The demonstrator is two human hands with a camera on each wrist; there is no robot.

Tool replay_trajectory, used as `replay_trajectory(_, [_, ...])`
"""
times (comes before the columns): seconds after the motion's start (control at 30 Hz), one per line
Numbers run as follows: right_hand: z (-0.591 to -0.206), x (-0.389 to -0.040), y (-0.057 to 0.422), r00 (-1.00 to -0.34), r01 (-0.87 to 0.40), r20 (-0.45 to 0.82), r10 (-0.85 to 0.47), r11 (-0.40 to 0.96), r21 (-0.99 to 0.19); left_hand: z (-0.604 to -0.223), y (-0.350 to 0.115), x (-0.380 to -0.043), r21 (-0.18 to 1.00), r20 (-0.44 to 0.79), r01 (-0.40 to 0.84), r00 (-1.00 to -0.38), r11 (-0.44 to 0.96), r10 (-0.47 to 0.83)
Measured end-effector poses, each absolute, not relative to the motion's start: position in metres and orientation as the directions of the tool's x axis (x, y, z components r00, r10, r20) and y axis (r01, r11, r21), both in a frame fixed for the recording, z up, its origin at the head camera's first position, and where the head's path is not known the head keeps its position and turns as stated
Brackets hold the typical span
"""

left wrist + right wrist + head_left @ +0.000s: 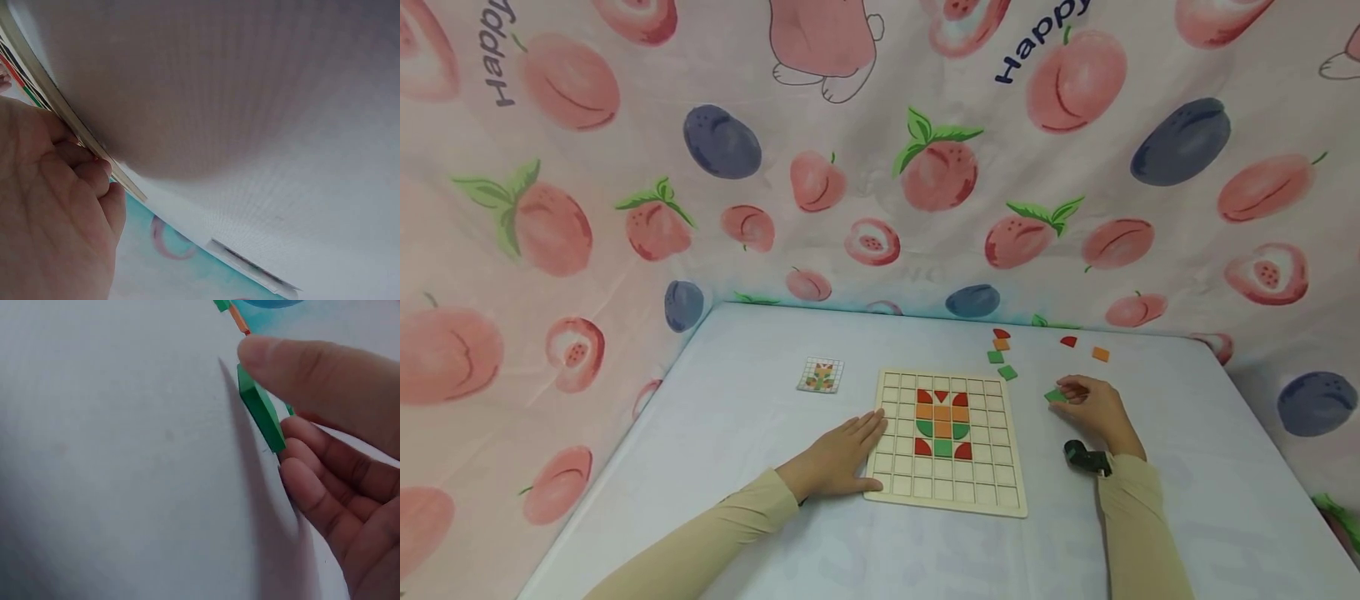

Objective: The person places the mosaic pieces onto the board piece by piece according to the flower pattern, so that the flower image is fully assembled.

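A square wooden grid board (994, 500) lies on the table, with red, orange and green tiles (942, 425) set in a pattern in its middle cells. My left hand (838, 458) rests against the board's left edge, fingers straight and fingertips over the rim; the left wrist view shows the fingers (94, 172) along the board's side. Right of the board, my right hand (1096, 410) pinches a green tile (1055, 396) between thumb and fingers. In the right wrist view that green tile (261, 412) is tilted close over the table, partly hidden behind the thumb.
A small pattern card (820, 376) lies beyond the left hand. Near the board's top right corner are two green tiles (1007, 372), an orange tile (1002, 344) and a red piece (1002, 333). Farther right lie another red piece (1068, 342) and an orange tile (1101, 354).
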State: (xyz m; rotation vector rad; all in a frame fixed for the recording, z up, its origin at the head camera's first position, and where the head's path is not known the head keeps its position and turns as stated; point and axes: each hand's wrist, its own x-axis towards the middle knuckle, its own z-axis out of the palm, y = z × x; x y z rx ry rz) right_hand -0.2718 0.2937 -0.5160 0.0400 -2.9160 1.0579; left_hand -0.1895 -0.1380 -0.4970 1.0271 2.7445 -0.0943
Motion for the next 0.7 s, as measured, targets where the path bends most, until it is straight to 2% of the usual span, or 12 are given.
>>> replay_trajectory(0.13, [-0.5169,-0.2725,0.2935,-0.999,0.048,-0.038,0.031,0.774,-0.632,-0.4963,-0.1381,-0.1896,0.010,-0.220,0.656,-0.735,0.755,0.641])
replay_trajectory(0.27, [-0.5157,-0.2718,0.2930,-0.997,0.077,-0.065,0.046,0.776,-0.626,-0.4952,-0.1381,-0.1894,0.008,-0.221,0.655,-0.736,0.756,0.640])
replay_trajectory(0.7, [-0.5117,-0.2688,0.2945,-0.998,-0.026,-0.035,-0.059,0.799,-0.601,-0.4974,-0.1380,-0.1901,0.004,-0.228,0.650,-0.739,0.760,0.634])
